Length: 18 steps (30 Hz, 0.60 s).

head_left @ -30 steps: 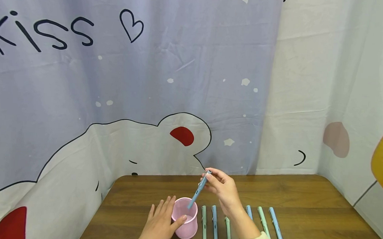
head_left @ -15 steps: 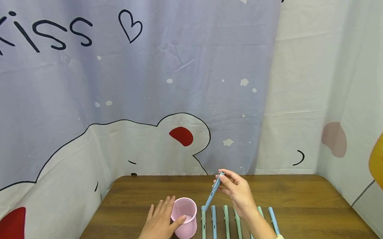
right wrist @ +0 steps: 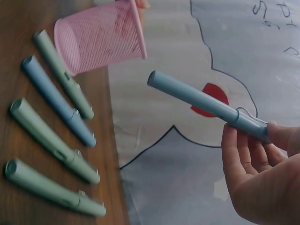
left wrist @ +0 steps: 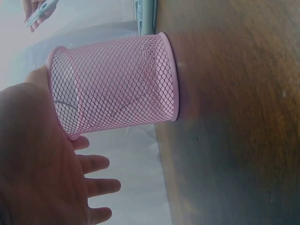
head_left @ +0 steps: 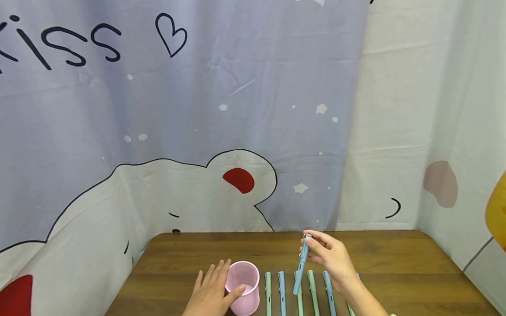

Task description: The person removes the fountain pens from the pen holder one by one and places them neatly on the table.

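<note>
My right hand pinches a blue pen near its clip end, holding it tilted in the air above the row of pens. My left hand lies against the near left side of a pink mesh pen holder, its fingers straight and its thumb at the rim. The holder stands upright on the table; through its mesh no pen shows inside. Right of it lie several pens side by side, among them a green pen, a blue pen and another green pen. My right forearm partly covers the rightmost ones.
The brown wooden table has a curtain with cartoon prints hanging behind it and along both sides. The pen row runs from beside the holder toward the right, clip ends pointing away.
My right hand has moved right, carrying the blue pen from over the holder's mouth to above the lying pens. The pen now hangs steeper. My left hand and the holder have stayed put.
</note>
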Motion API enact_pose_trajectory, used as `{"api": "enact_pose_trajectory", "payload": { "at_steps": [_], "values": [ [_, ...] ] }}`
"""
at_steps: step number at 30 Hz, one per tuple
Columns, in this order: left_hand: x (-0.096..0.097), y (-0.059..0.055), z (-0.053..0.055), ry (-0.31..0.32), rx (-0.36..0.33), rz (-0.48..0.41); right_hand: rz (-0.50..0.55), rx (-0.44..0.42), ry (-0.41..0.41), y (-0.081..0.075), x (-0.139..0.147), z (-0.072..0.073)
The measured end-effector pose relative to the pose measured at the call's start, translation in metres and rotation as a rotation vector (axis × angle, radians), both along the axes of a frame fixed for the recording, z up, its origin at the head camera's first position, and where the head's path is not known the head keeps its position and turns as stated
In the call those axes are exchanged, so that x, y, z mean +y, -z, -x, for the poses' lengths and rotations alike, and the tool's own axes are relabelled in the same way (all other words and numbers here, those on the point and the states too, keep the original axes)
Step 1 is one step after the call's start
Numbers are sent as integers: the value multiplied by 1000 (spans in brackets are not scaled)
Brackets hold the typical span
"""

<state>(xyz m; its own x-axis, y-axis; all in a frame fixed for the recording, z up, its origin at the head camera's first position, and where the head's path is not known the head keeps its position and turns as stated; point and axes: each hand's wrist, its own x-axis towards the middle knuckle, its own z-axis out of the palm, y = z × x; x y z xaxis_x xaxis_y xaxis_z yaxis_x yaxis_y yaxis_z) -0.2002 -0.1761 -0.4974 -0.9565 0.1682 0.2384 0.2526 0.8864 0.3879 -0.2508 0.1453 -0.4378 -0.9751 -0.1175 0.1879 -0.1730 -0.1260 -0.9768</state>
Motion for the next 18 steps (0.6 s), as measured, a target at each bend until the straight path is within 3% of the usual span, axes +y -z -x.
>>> {"api": "enact_pose_trajectory", "payload": {
  "at_steps": [18],
  "values": [
    [1,-2,-1,-2,15,4,-130,-54,26,6,37,-12]
  ]
}}
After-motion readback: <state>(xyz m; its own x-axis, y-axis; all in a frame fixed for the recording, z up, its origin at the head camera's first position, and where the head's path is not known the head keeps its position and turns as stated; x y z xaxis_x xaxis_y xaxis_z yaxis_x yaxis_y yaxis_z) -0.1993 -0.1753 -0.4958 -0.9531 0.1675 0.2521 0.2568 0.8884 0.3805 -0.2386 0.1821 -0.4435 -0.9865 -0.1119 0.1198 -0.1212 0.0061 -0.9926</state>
